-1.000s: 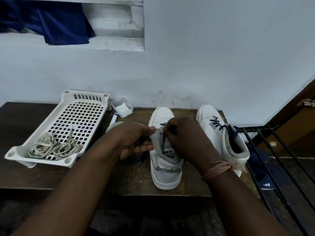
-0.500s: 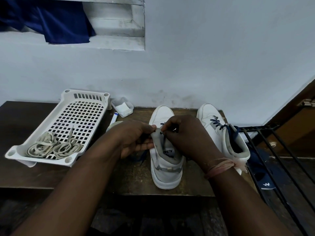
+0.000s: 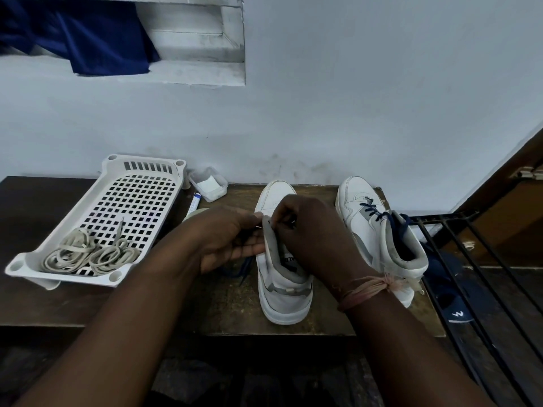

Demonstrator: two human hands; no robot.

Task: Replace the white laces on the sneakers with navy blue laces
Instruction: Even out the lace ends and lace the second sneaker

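Observation:
Two white high-top sneakers stand on a dark wooden table (image 3: 235,306), toes to the wall. The left sneaker (image 3: 282,292) is between my hands. My left hand (image 3: 232,239) holds its left collar edge, thumb on top and fingers along the side. My right hand (image 3: 308,233) covers the eyelets, fingertips pinching a navy lace that is mostly hidden; a loose navy lace end (image 3: 241,267) hangs under my left hand. The right sneaker (image 3: 379,239) carries navy laces. The removed white laces (image 3: 91,255) lie coiled in a white perforated tray (image 3: 138,171).
A small clear plastic box (image 3: 208,183) and a white tube (image 3: 194,202) lie by the wall behind the tray. A black metal rack (image 3: 476,274) stands off the table's right edge, a dark blue shoe (image 3: 452,301) under it. Blue cloth (image 3: 88,39) hangs in a wall niche.
My right hand has shifted slightly toward the shoe's toe over the eyelets. My left hand keeps its hold on the collar. The shoes and tray have not moved.

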